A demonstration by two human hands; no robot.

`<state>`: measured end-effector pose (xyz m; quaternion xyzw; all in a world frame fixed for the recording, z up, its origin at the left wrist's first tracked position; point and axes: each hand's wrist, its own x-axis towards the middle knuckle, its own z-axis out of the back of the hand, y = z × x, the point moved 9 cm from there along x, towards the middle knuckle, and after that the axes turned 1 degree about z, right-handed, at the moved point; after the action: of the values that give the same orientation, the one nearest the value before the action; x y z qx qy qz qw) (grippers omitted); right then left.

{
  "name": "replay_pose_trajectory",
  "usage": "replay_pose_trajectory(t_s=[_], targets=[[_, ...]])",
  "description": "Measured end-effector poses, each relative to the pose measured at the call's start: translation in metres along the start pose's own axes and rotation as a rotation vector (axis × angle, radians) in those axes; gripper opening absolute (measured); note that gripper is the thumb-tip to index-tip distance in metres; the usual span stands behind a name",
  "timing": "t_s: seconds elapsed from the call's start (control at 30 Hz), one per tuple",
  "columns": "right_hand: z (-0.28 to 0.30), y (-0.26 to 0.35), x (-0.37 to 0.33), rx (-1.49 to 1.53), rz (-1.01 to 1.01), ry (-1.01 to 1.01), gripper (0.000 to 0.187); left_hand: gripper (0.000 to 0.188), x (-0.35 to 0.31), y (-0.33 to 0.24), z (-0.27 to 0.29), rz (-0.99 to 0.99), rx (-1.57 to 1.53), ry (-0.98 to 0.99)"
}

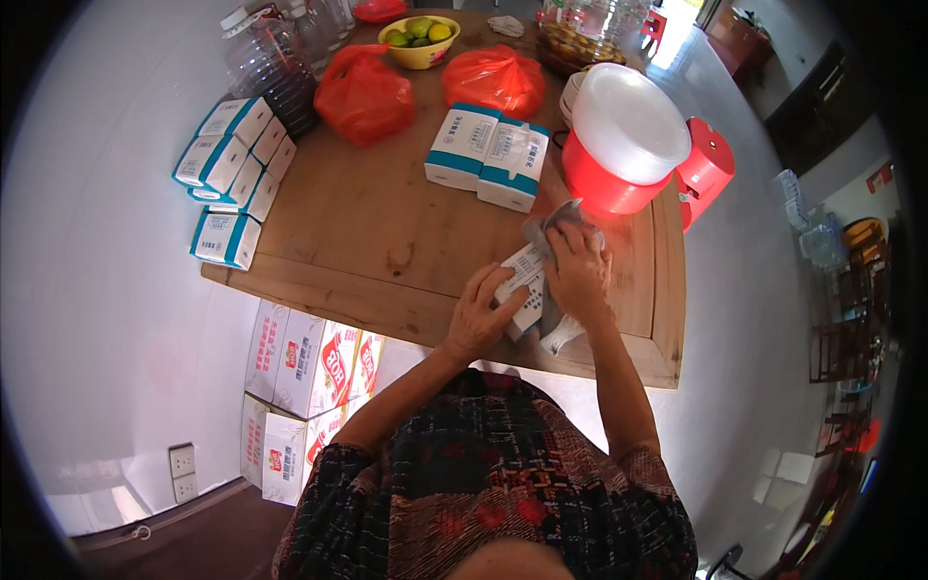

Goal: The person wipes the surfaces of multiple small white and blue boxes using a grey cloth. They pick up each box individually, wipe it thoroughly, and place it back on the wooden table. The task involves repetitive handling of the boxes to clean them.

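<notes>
Near the front right of the wooden table (377, 256), my left hand (480, 314) grips a small white box (523, 275) printed with dark text, its fingers over the near left side. My right hand (577, 271) is closed on a grey cloth (558, 215) pressed against the right side of that box. The cloth's pale end (564, 335) hangs below the hand toward the table's front edge. Beyond my hands, a pair of white-and-teal boxes (488, 155) stands side by side. Part of the held box is hidden by my fingers and the cloth.
More white-and-teal boxes (225, 159) are stacked at the table's left edge. Red plastic bags (363, 97), a yellow bowl (421, 58) of green fruit and large clear jars line the back. A red tub (611, 184) with a whitish lid stands right; cartons (309, 362) sit below left.
</notes>
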<state>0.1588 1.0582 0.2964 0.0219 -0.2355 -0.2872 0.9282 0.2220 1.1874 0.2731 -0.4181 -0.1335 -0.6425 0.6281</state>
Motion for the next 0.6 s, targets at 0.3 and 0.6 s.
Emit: replay_pose_trajectory(t_s=[0.3,0.6], targets=[[-0.006,0.038,0.004,0.105,0.188,0.027,0.033,0.034,-0.003,0.004,-0.007,0.044,0.047,0.033],[-0.023,-0.020,0.010,0.112,-0.321,0.219,0.037,0.039,-0.001,-0.001,-0.002,-0.019,-0.031,0.016]])
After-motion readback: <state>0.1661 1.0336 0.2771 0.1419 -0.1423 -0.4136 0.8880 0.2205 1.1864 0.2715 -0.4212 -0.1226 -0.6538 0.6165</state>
